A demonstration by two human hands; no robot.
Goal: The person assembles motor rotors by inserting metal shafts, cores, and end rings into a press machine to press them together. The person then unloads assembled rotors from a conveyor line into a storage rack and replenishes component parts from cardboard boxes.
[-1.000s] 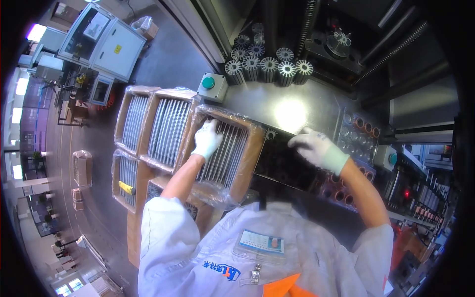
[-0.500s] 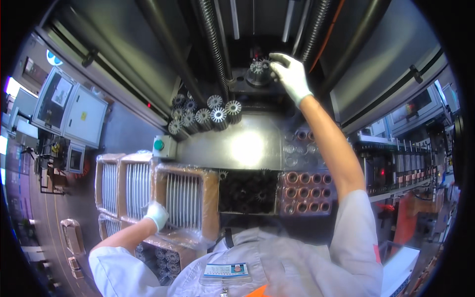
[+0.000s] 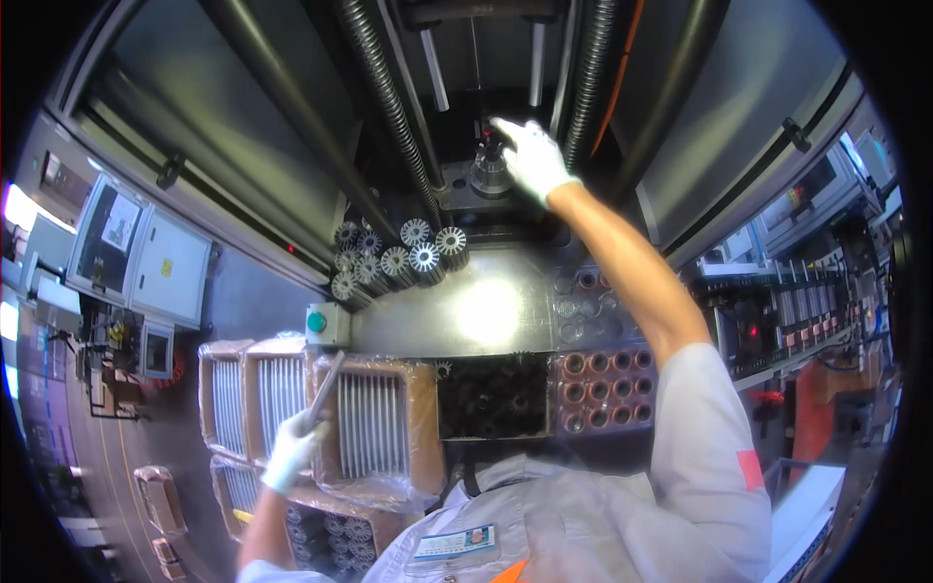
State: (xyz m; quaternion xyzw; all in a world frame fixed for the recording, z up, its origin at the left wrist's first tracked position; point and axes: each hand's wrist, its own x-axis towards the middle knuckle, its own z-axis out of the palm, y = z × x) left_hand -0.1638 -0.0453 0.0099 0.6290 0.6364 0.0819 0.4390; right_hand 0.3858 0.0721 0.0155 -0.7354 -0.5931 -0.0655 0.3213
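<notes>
the right hand (image 3: pixel 533 160), in a white glove, was stretched up to the 12 o'clock part of the view, inside the press. its fingers were closed narrow on a small round metal part (image 3: pixel 489 177) that sat on the round seat between the two threaded columns (image 3: pixel 381 92). i cannot tell if the part was already let go or still gripped. half a second earlier the same hand was at this place too, a little higher; one second earlier it was low, near the steel table. so the arm had gone up and the part had reached the seat.

the left hand (image 3: pixel 290 457), also gloved, was at 8 o'clock, closed around a thin metal rod (image 3: pixel 325 389) above the cardboard box of rods (image 3: pixel 374 432). one second earlier this hand lay flat on the rods; now one rod was lifted out, which i judge to be the next piece made ready.

at the centre the steel table (image 3: pixel 486 311) shone with a bright reflection. finned rotor cores (image 3: pixel 394 257) stood in a group at 11 o'clock of it. a black tray (image 3: pixel 491 400) lay at its 6 o'clock, and a tray of copper rings (image 3: pixel 603 389) at 4 o'clock. a green push button (image 3: pixel 317 322) was at 9 o'clock.
</notes>
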